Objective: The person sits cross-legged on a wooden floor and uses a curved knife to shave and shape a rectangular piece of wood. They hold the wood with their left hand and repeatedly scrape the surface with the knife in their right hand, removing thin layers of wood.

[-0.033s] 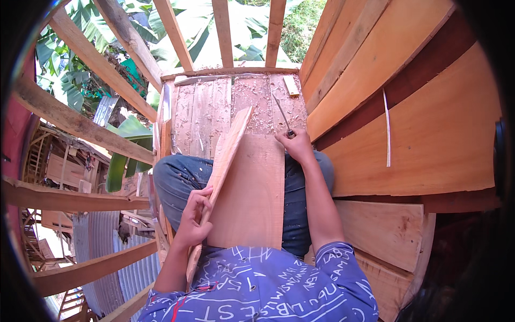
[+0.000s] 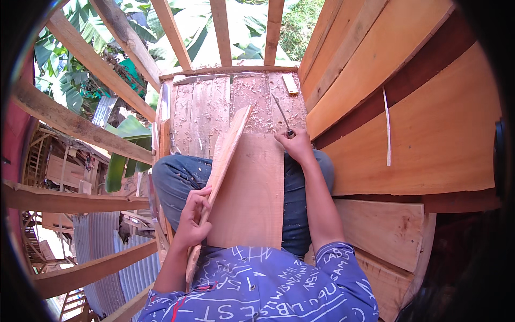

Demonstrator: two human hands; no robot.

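Note:
My left hand grips a narrow wooden plank by its lower part, with fingers curled round its edge. This plank stands tilted on its edge, and its long side looks roughly cut. Beside it, a wide flat board lies across my lap between my thighs. My right hand is closed round the dark handle of a slim, long-bladed hand tool, its thin blade pointing away from me over the floor. Whether it is a knife or another blade cannot be made out. My right forearm lies over my right thigh.
Wood shavings litter the plank floor ahead. A small pale wood block lies at the far right corner. Wooden rails run along the left and front. Large boards line the right, with a pale strip against them.

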